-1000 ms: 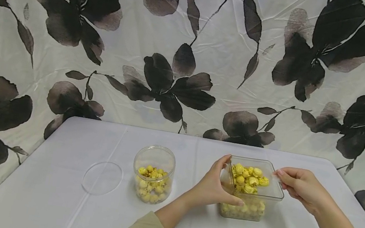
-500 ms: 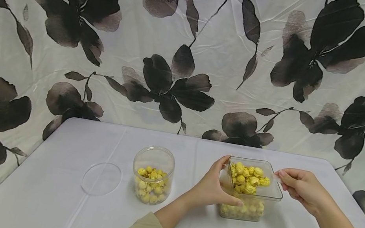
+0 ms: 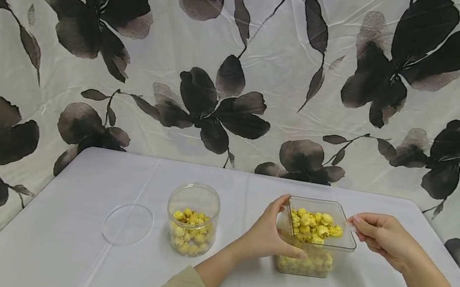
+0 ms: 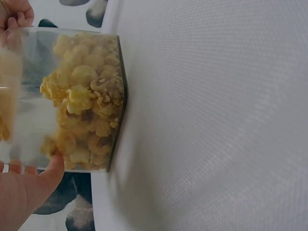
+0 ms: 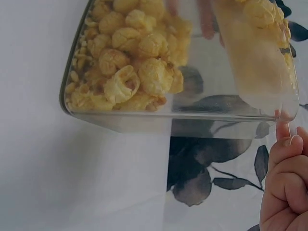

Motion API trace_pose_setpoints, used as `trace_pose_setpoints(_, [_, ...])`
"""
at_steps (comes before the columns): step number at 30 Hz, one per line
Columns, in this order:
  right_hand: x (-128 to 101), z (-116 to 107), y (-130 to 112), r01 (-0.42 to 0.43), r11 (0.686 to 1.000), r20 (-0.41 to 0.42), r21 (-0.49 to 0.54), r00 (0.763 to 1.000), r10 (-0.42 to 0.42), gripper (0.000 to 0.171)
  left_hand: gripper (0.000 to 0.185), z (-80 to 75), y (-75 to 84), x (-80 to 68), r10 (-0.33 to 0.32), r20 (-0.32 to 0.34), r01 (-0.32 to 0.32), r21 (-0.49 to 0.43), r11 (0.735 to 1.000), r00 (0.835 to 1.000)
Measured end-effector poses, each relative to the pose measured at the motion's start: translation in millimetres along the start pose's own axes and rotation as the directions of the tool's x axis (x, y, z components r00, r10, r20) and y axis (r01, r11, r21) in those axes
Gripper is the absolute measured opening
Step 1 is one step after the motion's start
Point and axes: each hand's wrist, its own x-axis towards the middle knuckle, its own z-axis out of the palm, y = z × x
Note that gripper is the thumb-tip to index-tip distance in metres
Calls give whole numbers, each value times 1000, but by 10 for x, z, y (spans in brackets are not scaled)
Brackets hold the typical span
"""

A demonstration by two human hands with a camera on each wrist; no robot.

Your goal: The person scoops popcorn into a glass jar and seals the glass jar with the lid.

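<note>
While the square clear container of yellow popcorn is steadied on the table by the left hand, whose fingers are curled round its near-left wall, a clear scoop heaped with popcorn is pinched at its handle by the right hand, just left of those fingertips. The scoop's long axis is laid across the container mouth. The round jar is set further left, nearer the left hand. Against the earlier frames, little is changed; the scoop is only slightly resettled.
</note>
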Motion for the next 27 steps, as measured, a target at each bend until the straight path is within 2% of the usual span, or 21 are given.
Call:
trace_pose_setpoints(15, [-17, 12, 4, 26, 999, -2, 35, 1000, -26, 27, 112, -1, -5, 4, -6, -1, 6, 2, 1000, 1000])
trace_pose_setpoints(27, [-3, 18, 42, 61, 995, 7, 84, 998, -62, 31, 112, -3, -1, 4, -8, 4, 8, 4, 1000, 1000])
